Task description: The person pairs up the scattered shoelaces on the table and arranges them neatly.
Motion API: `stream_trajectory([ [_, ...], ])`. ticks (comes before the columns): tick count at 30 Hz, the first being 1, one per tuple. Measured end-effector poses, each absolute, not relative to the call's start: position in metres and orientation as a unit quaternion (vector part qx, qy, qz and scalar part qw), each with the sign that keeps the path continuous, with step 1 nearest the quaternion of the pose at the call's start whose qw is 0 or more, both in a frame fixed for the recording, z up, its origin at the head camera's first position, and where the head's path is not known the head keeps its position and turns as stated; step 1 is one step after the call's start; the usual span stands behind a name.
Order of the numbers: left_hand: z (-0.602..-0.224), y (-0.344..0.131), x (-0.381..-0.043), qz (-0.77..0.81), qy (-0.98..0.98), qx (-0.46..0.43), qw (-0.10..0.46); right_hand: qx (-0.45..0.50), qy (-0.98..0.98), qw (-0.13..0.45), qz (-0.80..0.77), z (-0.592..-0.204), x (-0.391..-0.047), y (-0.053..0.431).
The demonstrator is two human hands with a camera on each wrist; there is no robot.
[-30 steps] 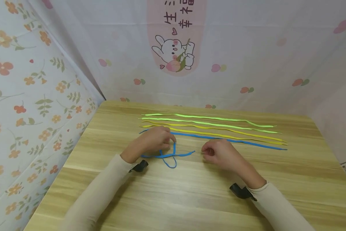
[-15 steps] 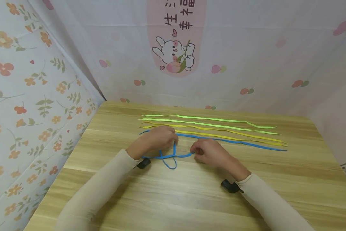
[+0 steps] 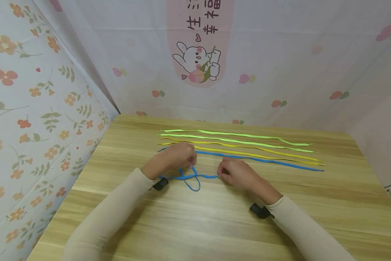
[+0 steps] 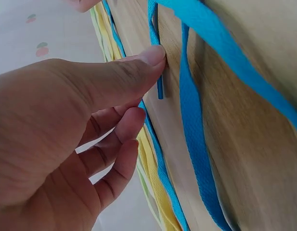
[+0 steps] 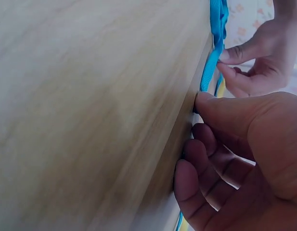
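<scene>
A flat blue shoelace (image 3: 191, 176) lies on the wooden table with a small loop (image 3: 192, 188) in its middle, one part crossing over another. My left hand (image 3: 179, 156) pinches one end of it; in the left wrist view, the thin tip (image 4: 160, 91) sticks out past the thumb, and the other fingers curl loosely. With thumb and forefinger my right hand (image 3: 239, 172) pinches the other end, right at the tabletop. In the right wrist view, the lace (image 5: 210, 72) runs from my right fingertips toward my left hand (image 5: 264, 53).
Behind the hands a second blue shoelace (image 3: 264, 159) is laid out straight. Two yellow shoelaces (image 3: 274, 148) and two light green shoelaces (image 3: 247, 135) lie roughly parallel beyond it. A printed cloth (image 3: 267, 54) hangs at the table's back edge, a floral one (image 3: 45, 119) at the left.
My right hand has moved left and taken hold of the blue shoelace's free end. My left hand, still near the loop, has drawn its end slightly left, tilting that strand.
</scene>
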State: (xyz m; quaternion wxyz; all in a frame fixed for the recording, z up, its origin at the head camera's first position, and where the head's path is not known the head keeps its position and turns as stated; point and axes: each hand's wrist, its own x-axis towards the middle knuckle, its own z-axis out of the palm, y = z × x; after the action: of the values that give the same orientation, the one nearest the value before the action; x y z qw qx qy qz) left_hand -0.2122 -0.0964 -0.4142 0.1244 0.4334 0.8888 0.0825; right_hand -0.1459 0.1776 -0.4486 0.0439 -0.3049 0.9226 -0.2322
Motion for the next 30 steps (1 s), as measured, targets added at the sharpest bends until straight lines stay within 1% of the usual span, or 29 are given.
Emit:
stream_trajectory([
  [6,-0.417,-0.101,-0.212,0.100,0.892,0.416,0.144,-0.316,0.924,0.041,-0.213,-0.448,-0.142,0.182],
  [14,-0.422,-0.111,-0.209,0.130,0.890,0.405,0.165,-0.320,0.918,0.040,-0.232,-0.447,-0.137,0.199],
  [19,-0.424,-0.116,-0.207,0.123,0.893,0.402,0.162,-0.313,0.916,0.034,-0.248,-0.444,-0.131,0.214],
  [26,-0.427,-0.128,-0.204,0.130,0.904,0.378,0.151,-0.261,0.923,0.045,-0.277,-0.434,-0.122,0.241],
  [30,-0.425,-0.138,-0.198,0.155,0.908,0.364,0.142,-0.241,0.924,0.038,-0.295,-0.427,-0.117,0.260],
])
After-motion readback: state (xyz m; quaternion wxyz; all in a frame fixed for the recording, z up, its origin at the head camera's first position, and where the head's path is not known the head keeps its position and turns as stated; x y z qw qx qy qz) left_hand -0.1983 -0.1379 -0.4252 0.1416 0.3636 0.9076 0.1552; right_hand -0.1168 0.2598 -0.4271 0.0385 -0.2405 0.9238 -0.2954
